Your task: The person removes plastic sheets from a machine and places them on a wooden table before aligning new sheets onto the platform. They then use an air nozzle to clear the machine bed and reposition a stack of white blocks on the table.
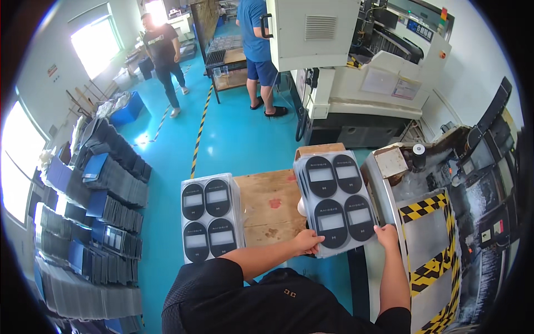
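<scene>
My left hand (308,242) is closed on the lower left corner of a stack of clear plastic sheets (337,196). Each sheet visible on top carries several black rounded panels with pale windows. At the lower right corner, my right hand (386,236) pinches the same stack between thumb and fingers. The stack lies slightly tilted over the right end of a wooden tabletop (261,222), and its underside is hidden. A second pile of matching sheets (211,217) sits at the tabletop's left end, apart from both hands.
Racked stacks of sheets (105,239) line the left side. A machine bed (434,245) with yellow-black striped tape stands close on my right. Ahead is a large white machine (367,94). One person (164,53) walks at far left; another (256,50) stands by a workbench (231,78).
</scene>
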Tool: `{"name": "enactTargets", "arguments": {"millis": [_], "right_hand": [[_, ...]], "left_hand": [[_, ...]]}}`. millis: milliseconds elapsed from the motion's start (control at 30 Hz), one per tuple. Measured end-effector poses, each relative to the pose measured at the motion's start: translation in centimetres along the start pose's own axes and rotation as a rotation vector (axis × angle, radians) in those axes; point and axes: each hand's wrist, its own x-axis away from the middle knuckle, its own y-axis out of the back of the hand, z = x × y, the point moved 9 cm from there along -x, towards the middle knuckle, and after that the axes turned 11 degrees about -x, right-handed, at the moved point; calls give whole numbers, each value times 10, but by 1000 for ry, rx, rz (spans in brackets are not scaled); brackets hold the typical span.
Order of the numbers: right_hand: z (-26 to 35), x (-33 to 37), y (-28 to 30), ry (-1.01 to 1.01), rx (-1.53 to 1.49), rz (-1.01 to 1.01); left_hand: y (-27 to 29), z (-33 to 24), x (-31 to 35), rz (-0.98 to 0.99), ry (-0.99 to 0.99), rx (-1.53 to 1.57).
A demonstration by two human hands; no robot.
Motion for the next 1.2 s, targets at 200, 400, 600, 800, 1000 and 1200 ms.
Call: {"name": "enactTargets", "arguments": {"millis": [200,400,600,800,1000,1200], "right_hand": [[27,15,1,-323,-1217,320],[56,75,25,-120,-1523,623],[27,172,90,-3,-1490,520],[-75,225,127,79,-1610,72],[-173,298,144,-130,-2068,-371],[-373,406,182,-444,-1833,-822]], "left_hand": [[-12,-21,8,275,-164,464],[12,-58,63,321,-352,195],[-29,-101,76,540,-297,-222],[-96,-172,45,537,-202,-366],[-236,-236,21,765,-235,136],[-319,-240,-4,861,-208,103]]}}
